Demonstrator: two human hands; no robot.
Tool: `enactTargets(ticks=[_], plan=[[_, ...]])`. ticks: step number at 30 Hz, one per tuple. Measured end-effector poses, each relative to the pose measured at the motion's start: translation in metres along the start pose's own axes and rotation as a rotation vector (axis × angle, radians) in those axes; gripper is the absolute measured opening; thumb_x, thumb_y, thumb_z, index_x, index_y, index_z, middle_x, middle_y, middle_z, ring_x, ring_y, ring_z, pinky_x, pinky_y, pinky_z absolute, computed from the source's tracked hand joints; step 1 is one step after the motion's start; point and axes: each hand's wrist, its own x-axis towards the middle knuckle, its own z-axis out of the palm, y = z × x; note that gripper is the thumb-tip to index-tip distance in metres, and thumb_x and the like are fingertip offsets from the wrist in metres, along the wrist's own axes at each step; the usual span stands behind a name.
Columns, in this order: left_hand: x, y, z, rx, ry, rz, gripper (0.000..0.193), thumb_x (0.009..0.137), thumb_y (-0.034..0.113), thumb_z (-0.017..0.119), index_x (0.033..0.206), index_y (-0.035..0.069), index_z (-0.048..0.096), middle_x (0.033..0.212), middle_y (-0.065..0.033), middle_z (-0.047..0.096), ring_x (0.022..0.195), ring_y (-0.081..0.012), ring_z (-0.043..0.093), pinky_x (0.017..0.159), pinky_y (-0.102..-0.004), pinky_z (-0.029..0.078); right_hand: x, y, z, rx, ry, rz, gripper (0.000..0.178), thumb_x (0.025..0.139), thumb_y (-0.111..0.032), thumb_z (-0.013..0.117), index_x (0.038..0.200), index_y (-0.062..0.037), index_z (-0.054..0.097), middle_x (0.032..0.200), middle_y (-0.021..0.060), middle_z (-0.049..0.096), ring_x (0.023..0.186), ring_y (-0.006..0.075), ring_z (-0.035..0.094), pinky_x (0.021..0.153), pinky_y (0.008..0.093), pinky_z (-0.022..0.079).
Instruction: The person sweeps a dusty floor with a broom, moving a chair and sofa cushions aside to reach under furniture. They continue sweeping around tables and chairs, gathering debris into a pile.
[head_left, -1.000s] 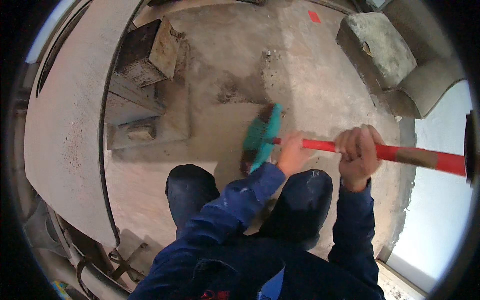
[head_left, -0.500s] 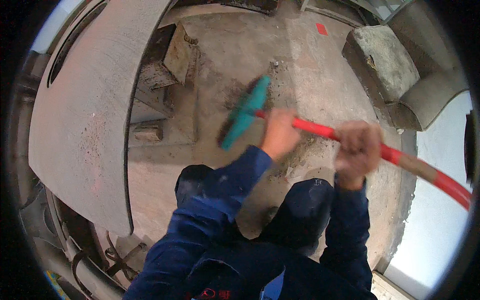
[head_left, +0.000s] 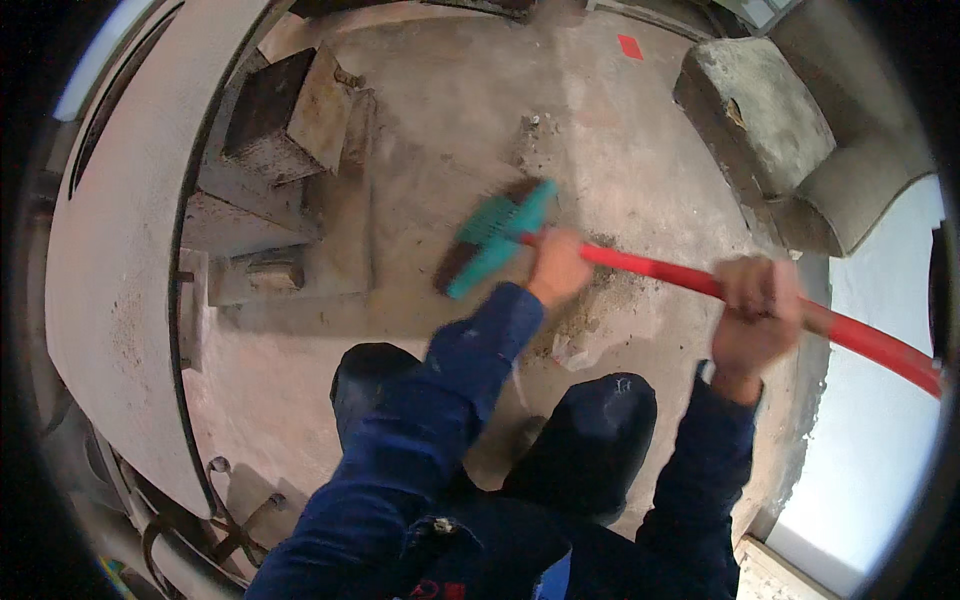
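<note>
A broom with a teal head [head_left: 503, 236] and a long red handle [head_left: 660, 268] slants across the floor in front of my knees. My left hand [head_left: 560, 268] wraps round the handle low down, close to the head. Farther up and to the right, my right hand [head_left: 757, 310] is closed round the same handle. The bristles, dark and blurred, face left against the concrete. Scattered dirt [head_left: 600, 290] lies on the floor beneath and beside the handle, and a small patch of debris [head_left: 538, 140] lies beyond the head.
A dusty grey tabletop [head_left: 120, 300] runs along the left. Beside it stands a dirty metal box [head_left: 320, 110] on a base. A worn padded seat [head_left: 765, 115] is at the far right, near a white wall [head_left: 875, 400]. A red card [head_left: 630, 47] lies on the far floor.
My right hand has moved right and slightly down with the handle. The broom head has shifted slightly and tilted. The view has turned, showing more of the box beside the tabletop.
</note>
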Motion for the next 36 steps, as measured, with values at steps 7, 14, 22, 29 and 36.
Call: enactTargets(ticks=[7,14,22,29,36], plan=[[-0.039,0.108,0.024,-0.448,-0.193,0.214,0.012,0.074,0.005,0.065,0.085,0.004,0.061,0.085,-0.0172,0.064,0.084,-0.038,0.062,0.072,-0.0496,0.047,-0.019,-0.09,-0.009,-0.375,-0.098,-0.224,0.025,0.101,-0.028,0.043,0.08,-0.015,0.043,0.053,-0.0059,0.031,0.045,0.0067,0.029,0.05,0.0248,0.034],[-0.057,0.069,-0.075,-0.109,0.115,0.11,0.008,0.078,0.01,0.066,0.083,0.004,0.065,0.083,-0.0175,0.063,0.085,-0.0388,0.06,0.075,-0.0503,0.044,-0.032,-0.075,-0.012,-0.105,-0.099,-0.162,0.039,0.104,-0.031,0.035,0.067,-0.0195,0.037,0.052,-0.0059,0.033,0.045,0.0066,0.032,0.052,0.0292,0.035],[-0.117,-0.013,-0.067,0.059,0.197,-0.156,0.007,0.074,0.008,0.068,0.076,0.006,0.061,0.082,-0.0173,0.064,0.079,-0.0398,0.061,0.068,-0.0526,0.044,-0.05,0.012,0.03,0.117,-0.17,0.08,0.031,0.1,-0.026,0.042,0.071,-0.0162,0.037,0.052,-0.0035,0.031,0.043,0.0108,0.031,0.047,0.0316,0.037],[-0.13,0.055,-0.04,-0.27,0.008,-0.073,0.011,0.076,0.012,0.068,0.082,0.005,0.062,0.083,-0.0181,0.063,0.084,-0.0394,0.061,0.072,-0.0468,0.048,-0.034,-0.052,0.018,0.025,-0.309,-0.131,0.029,0.1,-0.031,0.046,0.075,-0.017,0.041,0.047,-0.0056,0.039,0.036,0.0049,0.034,0.044,0.0231,0.039],[-0.164,0.034,-0.131,0.021,0.119,-0.196,0.018,0.084,0.025,0.069,0.08,0.008,0.064,0.08,-0.015,0.064,0.078,-0.0373,0.062,0.07,-0.0463,0.048,-0.015,-0.019,0.037,0.442,-0.529,0.114,0.031,0.1,-0.032,0.048,0.073,-0.0175,0.043,0.042,-0.0071,0.038,0.033,0.0056,0.036,0.041,0.0219,0.041]])
